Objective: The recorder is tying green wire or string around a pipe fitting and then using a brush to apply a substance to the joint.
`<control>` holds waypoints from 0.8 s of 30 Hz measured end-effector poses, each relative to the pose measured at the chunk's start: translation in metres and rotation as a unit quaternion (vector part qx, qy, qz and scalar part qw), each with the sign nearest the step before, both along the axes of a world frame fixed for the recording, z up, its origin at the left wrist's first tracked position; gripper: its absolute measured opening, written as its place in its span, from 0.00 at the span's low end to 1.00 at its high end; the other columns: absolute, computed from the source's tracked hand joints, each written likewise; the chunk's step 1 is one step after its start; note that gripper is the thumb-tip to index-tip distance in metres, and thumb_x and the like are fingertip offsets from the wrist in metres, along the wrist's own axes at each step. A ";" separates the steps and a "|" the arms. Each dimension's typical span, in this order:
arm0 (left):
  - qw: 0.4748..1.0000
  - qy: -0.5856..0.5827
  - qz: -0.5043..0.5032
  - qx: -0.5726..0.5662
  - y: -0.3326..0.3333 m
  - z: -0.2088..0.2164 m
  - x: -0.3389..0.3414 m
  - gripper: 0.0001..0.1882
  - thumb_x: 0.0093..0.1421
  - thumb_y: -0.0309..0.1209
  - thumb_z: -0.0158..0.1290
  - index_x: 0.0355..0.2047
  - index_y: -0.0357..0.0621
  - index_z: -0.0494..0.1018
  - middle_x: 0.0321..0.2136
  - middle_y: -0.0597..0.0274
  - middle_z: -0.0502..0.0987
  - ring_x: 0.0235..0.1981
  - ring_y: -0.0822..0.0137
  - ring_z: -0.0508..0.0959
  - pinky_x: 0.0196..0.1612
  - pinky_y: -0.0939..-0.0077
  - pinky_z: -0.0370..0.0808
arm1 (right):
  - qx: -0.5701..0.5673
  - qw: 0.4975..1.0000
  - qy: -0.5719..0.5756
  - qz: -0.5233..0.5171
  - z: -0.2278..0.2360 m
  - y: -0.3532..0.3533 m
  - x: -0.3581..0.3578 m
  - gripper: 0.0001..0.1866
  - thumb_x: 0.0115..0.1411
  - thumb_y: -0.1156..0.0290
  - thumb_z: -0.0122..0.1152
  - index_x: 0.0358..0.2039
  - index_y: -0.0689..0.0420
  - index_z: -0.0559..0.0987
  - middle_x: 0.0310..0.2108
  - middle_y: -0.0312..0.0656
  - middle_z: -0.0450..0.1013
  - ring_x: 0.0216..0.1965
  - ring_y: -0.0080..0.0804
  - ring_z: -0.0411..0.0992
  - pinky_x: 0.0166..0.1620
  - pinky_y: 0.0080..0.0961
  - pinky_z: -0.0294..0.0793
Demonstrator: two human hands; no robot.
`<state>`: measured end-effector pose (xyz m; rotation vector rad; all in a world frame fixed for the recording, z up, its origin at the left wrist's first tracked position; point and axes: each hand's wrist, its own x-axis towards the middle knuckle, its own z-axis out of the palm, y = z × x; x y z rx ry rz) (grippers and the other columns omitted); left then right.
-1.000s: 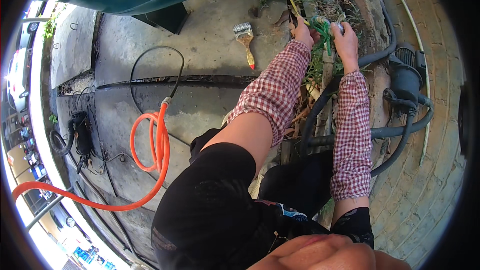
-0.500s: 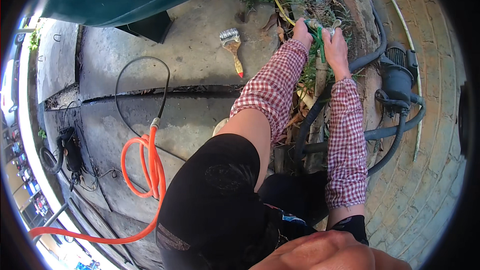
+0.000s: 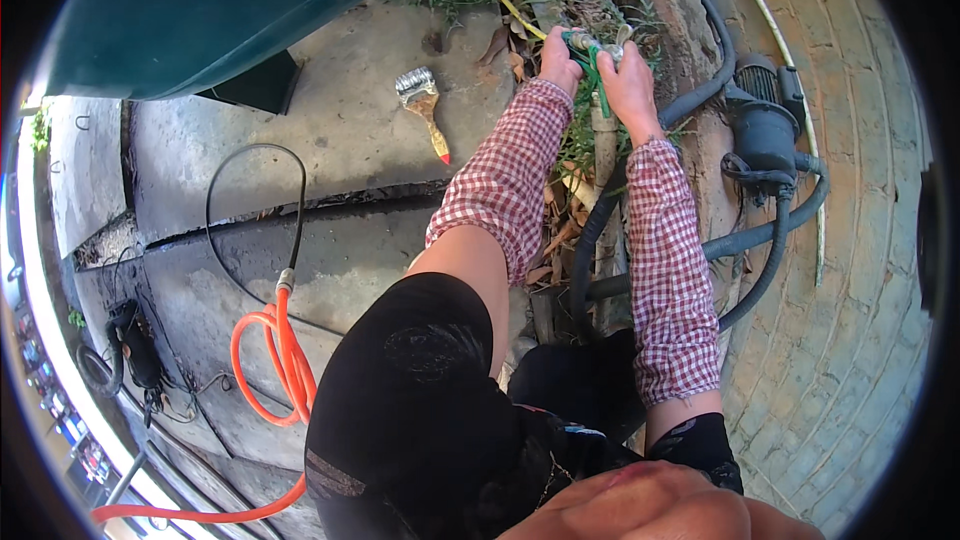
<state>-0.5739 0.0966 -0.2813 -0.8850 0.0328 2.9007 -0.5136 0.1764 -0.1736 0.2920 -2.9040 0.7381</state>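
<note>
Both my arms, in red-and-white checked sleeves, reach forward to a metal tap low among the plants. My left hand is closed round the end of a thin yellow hose, beside the tap's fitting. On the other side, my right hand is closed on the tap, its thumb and fingers near the handle. Green cord or strip hangs between the two hands, below the fitting. A pale upright pipe stands beneath it. My fingers partly hide the joint between hose and tap.
A paintbrush lies on the concrete slabs at the left. Nearer me is a coiled orange hose joined to a black one. A dark pump with thick pipes stands right, by the paving. A large green container overhangs the far left.
The whole view has shifted, so the ground and my arms appear further left. Both hands keep their hold at the tap, with little visible change in grip.
</note>
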 end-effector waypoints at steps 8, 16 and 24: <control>1.000 0.022 0.014 -0.001 0.005 -0.001 0.003 0.07 0.51 0.30 0.43 0.22 0.40 0.67 0.18 0.60 0.69 0.19 0.62 0.70 0.24 0.66 0.72 | 0.010 1.000 0.002 -0.024 -0.006 0.001 -0.002 0.17 0.52 0.65 0.52 0.30 0.70 0.67 0.29 0.61 0.69 0.34 0.57 0.68 0.38 0.44 0.66; 0.993 -0.101 0.006 -0.068 -0.010 -0.010 -0.023 0.07 0.52 0.28 0.43 0.25 0.35 0.67 0.20 0.55 0.72 0.17 0.61 0.70 0.20 0.63 0.71 | -0.017 1.000 0.014 -0.002 -0.001 -0.004 -0.004 0.17 0.53 0.63 0.51 0.29 0.69 0.67 0.26 0.60 0.69 0.31 0.56 0.68 0.35 0.44 0.65; 0.995 -0.049 0.026 -0.079 -0.002 -0.006 -0.014 0.07 0.51 0.29 0.43 0.23 0.38 0.67 0.18 0.58 0.70 0.17 0.62 0.70 0.22 0.66 0.70 | -0.013 1.000 -0.014 -0.022 -0.002 -0.005 -0.004 0.17 0.52 0.65 0.50 0.30 0.71 0.68 0.28 0.61 0.69 0.33 0.57 0.69 0.38 0.44 0.66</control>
